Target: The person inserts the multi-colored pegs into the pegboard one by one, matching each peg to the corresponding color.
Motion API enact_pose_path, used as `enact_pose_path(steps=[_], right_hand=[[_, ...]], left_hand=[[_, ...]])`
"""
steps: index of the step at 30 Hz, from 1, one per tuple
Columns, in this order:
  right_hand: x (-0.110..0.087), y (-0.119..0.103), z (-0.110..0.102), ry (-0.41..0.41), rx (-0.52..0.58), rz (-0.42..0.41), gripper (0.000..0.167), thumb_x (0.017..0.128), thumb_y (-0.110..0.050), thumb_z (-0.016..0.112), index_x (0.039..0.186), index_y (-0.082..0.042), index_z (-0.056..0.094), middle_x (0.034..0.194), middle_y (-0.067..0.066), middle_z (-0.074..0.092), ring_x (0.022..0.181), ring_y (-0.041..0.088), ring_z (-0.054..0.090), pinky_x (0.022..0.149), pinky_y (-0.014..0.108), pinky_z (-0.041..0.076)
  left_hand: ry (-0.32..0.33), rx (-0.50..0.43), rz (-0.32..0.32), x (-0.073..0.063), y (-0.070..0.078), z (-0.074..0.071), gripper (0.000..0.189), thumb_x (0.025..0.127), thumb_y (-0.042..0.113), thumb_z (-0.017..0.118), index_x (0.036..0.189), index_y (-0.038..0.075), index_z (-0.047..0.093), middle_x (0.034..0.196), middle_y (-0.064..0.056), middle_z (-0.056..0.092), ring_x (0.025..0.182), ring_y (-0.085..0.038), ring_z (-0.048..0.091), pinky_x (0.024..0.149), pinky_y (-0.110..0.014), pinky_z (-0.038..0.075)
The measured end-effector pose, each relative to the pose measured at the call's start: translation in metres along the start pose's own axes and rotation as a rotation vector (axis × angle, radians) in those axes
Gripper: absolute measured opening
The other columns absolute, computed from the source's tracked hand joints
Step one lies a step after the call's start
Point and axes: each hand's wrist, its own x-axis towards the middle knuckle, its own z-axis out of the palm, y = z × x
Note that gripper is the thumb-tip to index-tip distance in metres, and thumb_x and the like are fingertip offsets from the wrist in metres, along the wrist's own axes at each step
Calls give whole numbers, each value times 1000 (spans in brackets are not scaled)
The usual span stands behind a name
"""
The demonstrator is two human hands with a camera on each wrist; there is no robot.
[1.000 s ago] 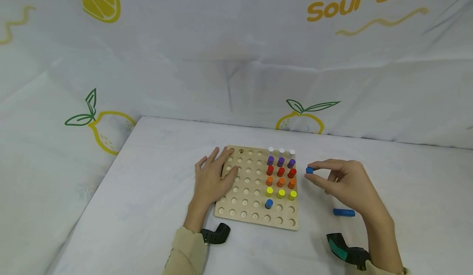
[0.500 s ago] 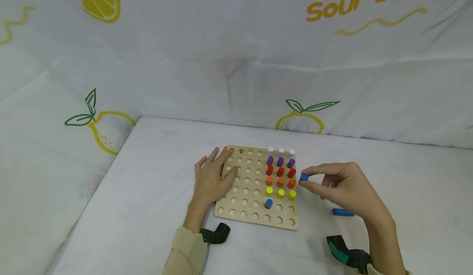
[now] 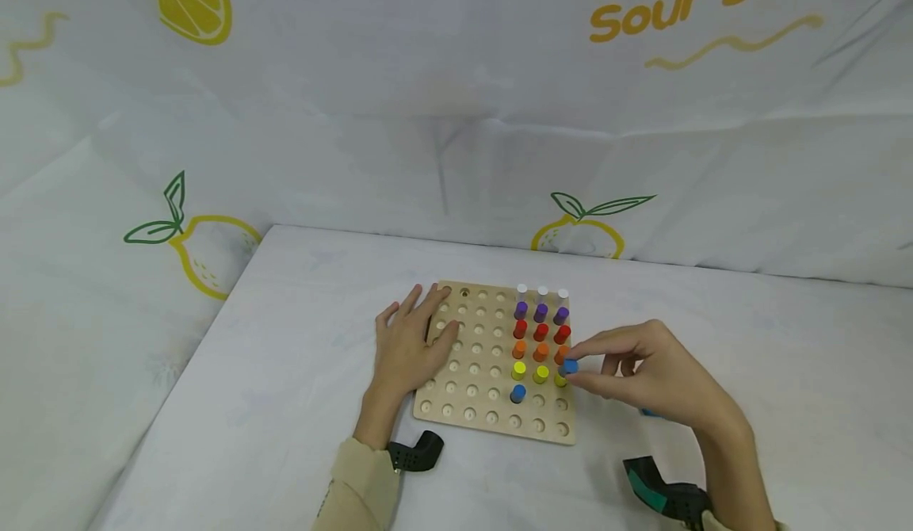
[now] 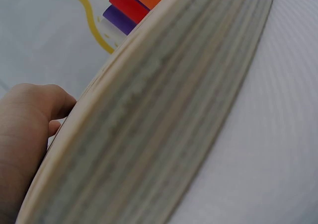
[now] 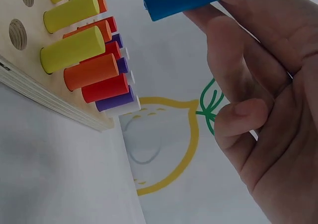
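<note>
A square wooden pegboard (image 3: 471,392) with rows of round holes lies on the table. My left hand (image 3: 412,353) rests on its left edge with fingers spread and straight. Between thumb and fingertips my right hand (image 3: 645,372) pinches a blue peg (image 5: 176,3), held above the board's right side, over the yellow row in the head view. White, purple, red (image 3: 540,331), orange (image 3: 540,352) and yellow pegs (image 5: 74,50) stand in rows on the right half of the board. One blue peg (image 3: 517,394) stands in front of the leftmost yellow one, with open holes to its right.
Another blue peg (image 3: 649,413) lies on the table, mostly hidden behind my right hand. A black wrist device (image 3: 417,452) sits at my left wrist, and a black and green one (image 3: 666,491) at my right. A lemon-printed white cloth (image 3: 399,143) hangs behind the table.
My right hand has moved left and towards me, carrying the blue peg from beside the board to over its right edge. My left hand has stayed in place.
</note>
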Motion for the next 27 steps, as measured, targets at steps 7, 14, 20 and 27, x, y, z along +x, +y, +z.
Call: enact_pose_path(steps=[7,14,20,27], right_hand=[[2,-1,5,-106,88,-39,19,81,-8,85,99,-13,83,85,-8,79,59,7,56,50,22,45],[7,-1,12,-246,169,-6,17,84,-15,83,100,-11,82,82,-2,79,51,5,46,44,21,38],[12,1,17,-317,186,37,19,86,-18,82,101,-8,82,73,3,75,49,-5,38,42,19,34],[15,3,21,-354,178,107,17,86,-19,82,100,-9,83,65,6,72,47,0,48,43,20,39]], left_hand=[[-5,2,-4,1,0,0,55,95,44,56,147,25,57,156,-1,51,154,-25,37,121,-55,20],[-3,0,-4,0,1,-1,55,95,43,57,147,24,57,156,-2,52,153,-26,38,121,-55,21],[-1,0,-5,0,1,-1,55,95,42,58,147,24,57,156,-2,52,153,-26,38,121,-55,20],[-2,6,-4,1,0,0,55,95,43,57,147,24,57,156,-1,52,153,-26,38,121,-55,21]])
